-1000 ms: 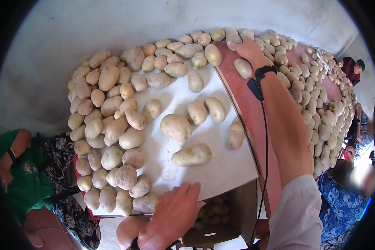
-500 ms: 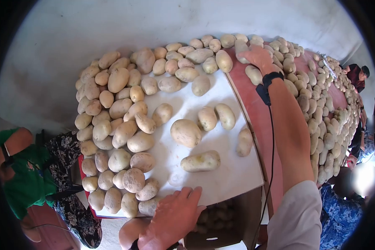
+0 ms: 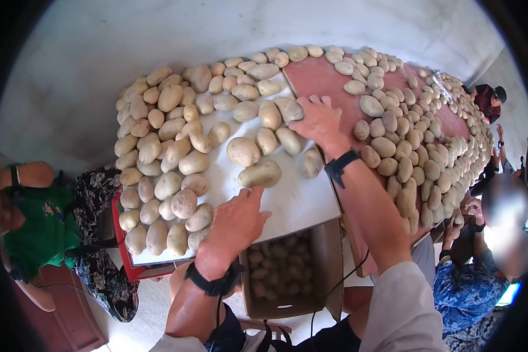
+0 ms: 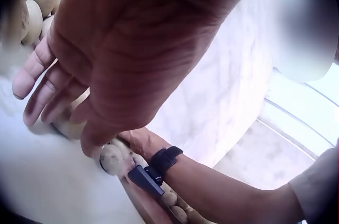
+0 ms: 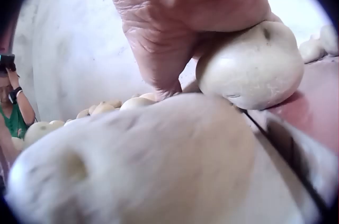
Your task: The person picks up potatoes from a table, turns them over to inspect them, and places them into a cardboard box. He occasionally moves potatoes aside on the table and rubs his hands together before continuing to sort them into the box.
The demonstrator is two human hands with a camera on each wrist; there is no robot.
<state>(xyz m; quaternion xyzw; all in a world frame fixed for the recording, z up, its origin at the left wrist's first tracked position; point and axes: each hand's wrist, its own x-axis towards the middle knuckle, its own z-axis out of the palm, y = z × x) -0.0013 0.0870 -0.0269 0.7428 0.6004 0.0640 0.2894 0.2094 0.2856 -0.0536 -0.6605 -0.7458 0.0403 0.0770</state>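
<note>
My right hand [image 3: 321, 122] is at the seam between the white board [image 3: 299, 205] and the red table surface [image 3: 351, 123], fingers spread. Against its thumb side lies a pale potato [image 3: 288, 110]; in the right wrist view the hand arches over this potato [image 5: 254, 68], with another potato [image 5: 137, 166] large in front. My left hand [image 3: 237, 220] reaches low over the white board, its fingertips at the near side of an oblong, greenish potato [image 3: 259, 174]. Its fingers look nearly straight in the left wrist view. Several potatoes, including a big round one [image 3: 243, 151], sit between the hands.
Potatoes crowd the board's left side [image 3: 170, 132] and cover much of the red surface [image 3: 428, 135]. A cardboard box [image 3: 328, 258] with potatoes inside stands below the near edge. One person in green [image 3: 44, 211] is at left; others are at right, one in blue [image 3: 475, 293].
My right hand has come back from the far potatoes to the board's right edge, beside a potato. My left hand has moved forward from the near edge, and the greenish potato sits farther away.
</note>
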